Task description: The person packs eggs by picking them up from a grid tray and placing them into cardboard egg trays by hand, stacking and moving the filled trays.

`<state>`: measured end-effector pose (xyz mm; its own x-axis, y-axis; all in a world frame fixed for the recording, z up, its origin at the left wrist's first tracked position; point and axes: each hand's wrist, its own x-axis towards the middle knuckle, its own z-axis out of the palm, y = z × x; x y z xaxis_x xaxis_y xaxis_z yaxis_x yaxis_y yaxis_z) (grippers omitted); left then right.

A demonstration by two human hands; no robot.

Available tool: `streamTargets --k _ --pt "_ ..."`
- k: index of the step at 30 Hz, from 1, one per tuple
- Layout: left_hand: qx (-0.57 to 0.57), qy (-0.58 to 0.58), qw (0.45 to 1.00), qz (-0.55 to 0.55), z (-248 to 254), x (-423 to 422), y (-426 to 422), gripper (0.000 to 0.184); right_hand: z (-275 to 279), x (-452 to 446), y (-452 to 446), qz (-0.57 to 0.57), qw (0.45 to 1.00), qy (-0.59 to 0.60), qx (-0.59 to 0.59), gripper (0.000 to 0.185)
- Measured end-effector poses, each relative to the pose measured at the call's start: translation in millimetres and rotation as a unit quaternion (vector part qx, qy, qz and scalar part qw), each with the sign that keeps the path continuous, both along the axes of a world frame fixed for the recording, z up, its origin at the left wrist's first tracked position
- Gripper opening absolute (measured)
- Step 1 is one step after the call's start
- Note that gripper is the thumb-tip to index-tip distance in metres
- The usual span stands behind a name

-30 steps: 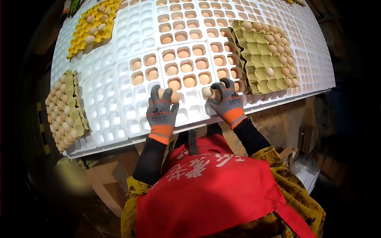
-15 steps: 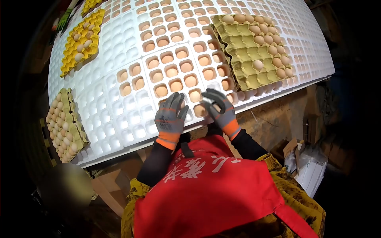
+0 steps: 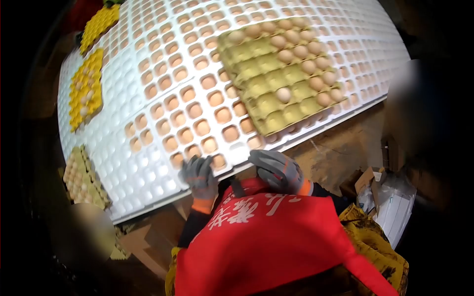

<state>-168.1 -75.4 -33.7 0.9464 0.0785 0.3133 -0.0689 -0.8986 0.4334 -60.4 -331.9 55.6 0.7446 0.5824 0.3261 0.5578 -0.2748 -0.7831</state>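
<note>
- The olive pulp tray lies on top of the white foam trays, tilted a little in my view.
- Eggs sit in it mostly along its far and right sides, with a single pale one apart from the rest, toward its near side.
- To the left of the olive tray, many foam hollows hold brown eggs, one per hollow; farther left, the hollows are bare white.
- My left hand, gloved in grey and orange, is nearer to me and left of the olive tray, at the foam's near edge, fingers bent downward beside the nearest eggs. I cannot tell whether it grips one.
- My right hand, in a matching glove, is just on my side of the olive tray, fingers together and curled; whatever they may hold is hidden.
- Well left of the olive tray stands a second pulp tray full of eggs, with a yellow tray holding a few eggs beyond it.
</note>
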Motion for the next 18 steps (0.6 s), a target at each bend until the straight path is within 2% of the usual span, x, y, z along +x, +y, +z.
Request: streamTargets --k 2,3,4,5,6,7,9,10,11,13,14,15,16,17,18 --pt "-0.041 -0.004 0.998 0.045 11.6 8.5 -9.8 0.040 34.1 20.7 -47.6 -0.039 0.998 -0.017 -0.039 0.046" --pt "-0.077 -0.008 0.996 0.053 23.4 17.7 -15.0 0.040 59.2 38.4 -68.8 -0.110 0.985 0.134 -0.004 0.042" --pt "-0.126 -0.006 0.990 0.062 34.8 31.5 -25.3 0.039 49.8 59.0 -99.7 -0.192 0.976 0.102 -0.020 0.036" --pt "-0.175 -0.002 0.982 0.074 49.2 44.7 -37.2 0.038 53.4 82.4 -119.2 -0.261 0.960 0.105 0.017 0.031" --pt "-0.176 -0.018 0.983 0.044 71.9 68.0 -49.0 0.039 58.1 107.8 -149.3 -0.245 0.962 -0.020 -0.115 0.033" --pt "-0.165 -0.057 0.984 0.023 88.7 93.9 -66.4 0.040 64.9 121.8 -160.4 -0.238 0.962 -0.001 -0.133 0.033" --pt "-0.173 -0.087 0.979 -0.063 117.0 146.5 -102.0 0.043 56.6 143.7 -170.0 -0.122 0.972 -0.094 -0.176 0.038" --pt "-0.161 -0.084 0.979 -0.095 127.0 168.9 -121.4 0.043 62.3 151.8 -164.7 -0.054 0.963 -0.082 -0.249 0.039" --pt "-0.149 -0.079 0.977 -0.127 133.0 189.1 -139.9 0.044 51.0 157.8 -162.3 0.003 0.951 -0.120 -0.285 0.042" --pt "-0.150 -0.060 0.975 -0.151 125.9 222.6 -168.7 0.044 39.8 165.1 -156.6 0.039 0.916 -0.119 -0.382 0.044" --pt "-0.137 -0.051 0.977 -0.158 122.1 235.1 -179.9 0.044 39.6 171.9 -159.5 0.047 0.920 -0.110 -0.374 0.041" --pt "-0.145 -0.030 0.977 -0.156 118.8 243.2 -189.4 0.044 43.1 174.6 -165.4 0.016 0.969 0.016 -0.248 0.038" --pt "-0.137 -0.025 0.977 -0.159 116.4 248.7 -198.9 0.043 49.4 171.4 -173.5 -0.018 0.983 0.146 -0.112 0.036" --pt "-0.131 -0.021 0.978 -0.162 114.0 254.9 -208.2 0.042 52.5 170.8 -183.2 -0.051 0.961 0.269 0.028 0.034" --pt "-0.071 0.039 0.983 -0.167 111.4 261.2 -217.8 0.042 51.5 176.5 -196.2 -0.088 0.920 0.364 0.112 0.034"
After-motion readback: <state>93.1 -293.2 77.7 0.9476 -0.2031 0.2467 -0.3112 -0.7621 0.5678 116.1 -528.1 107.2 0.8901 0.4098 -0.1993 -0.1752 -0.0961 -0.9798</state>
